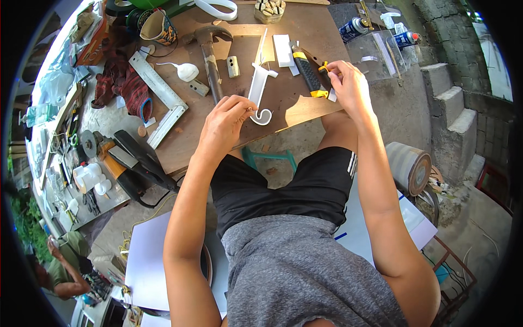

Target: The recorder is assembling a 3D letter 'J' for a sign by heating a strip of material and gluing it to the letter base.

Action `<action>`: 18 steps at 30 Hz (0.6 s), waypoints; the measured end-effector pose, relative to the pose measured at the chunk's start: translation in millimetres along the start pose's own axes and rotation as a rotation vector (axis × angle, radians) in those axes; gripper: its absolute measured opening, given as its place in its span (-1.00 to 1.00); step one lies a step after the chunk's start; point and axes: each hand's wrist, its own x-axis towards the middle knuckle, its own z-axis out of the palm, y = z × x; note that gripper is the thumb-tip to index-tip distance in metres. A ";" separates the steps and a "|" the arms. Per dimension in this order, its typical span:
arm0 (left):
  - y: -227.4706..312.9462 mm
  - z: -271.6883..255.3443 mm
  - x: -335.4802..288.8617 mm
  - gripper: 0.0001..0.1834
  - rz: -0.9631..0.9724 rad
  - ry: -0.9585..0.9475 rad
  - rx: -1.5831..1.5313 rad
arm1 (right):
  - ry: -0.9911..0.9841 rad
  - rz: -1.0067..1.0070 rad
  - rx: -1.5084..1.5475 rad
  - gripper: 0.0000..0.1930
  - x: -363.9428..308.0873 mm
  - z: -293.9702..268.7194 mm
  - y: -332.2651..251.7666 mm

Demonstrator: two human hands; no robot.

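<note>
My left hand (226, 117) is closed in a pinch at the lower left side of a white hooked strip (257, 90), beside its curled end near the table's front edge. Thin pieces stick up from the strip's far end. At the right, the fingers of my right hand (351, 87) are closed around a small yellow piece (324, 67), which seems joined to a dark narrow part; its kind is unclear. Just left of that hand lies a black-and-yellow utility knife (308, 72). White rectangular pieces (282, 50) lie beyond the knife.
On the brown table (180, 139) lie a hammer (210, 60), a metal square (163, 87), a white squeeze bottle (185, 72) and a cup (159, 28). An angle grinder (122, 155) is at left. Spray cans (354, 28) stand at right, near concrete steps (455, 103). Another person (68, 267) sits lower left.
</note>
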 end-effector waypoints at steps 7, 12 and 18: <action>-0.6 0.9 0.0 -0.92 -0.017 -0.015 -0.005 | 0.016 -0.134 -0.088 -0.84 4.8 0.0 -1.7; 0.9 -1.4 0.4 -0.92 0.002 -0.008 -0.011 | 0.032 -0.355 -0.114 -0.85 26.3 16.8 -36.2; -1.7 0.3 -0.3 -0.93 -0.006 -0.001 -0.007 | -0.256 -0.094 -0.440 -0.70 19.7 38.7 -62.7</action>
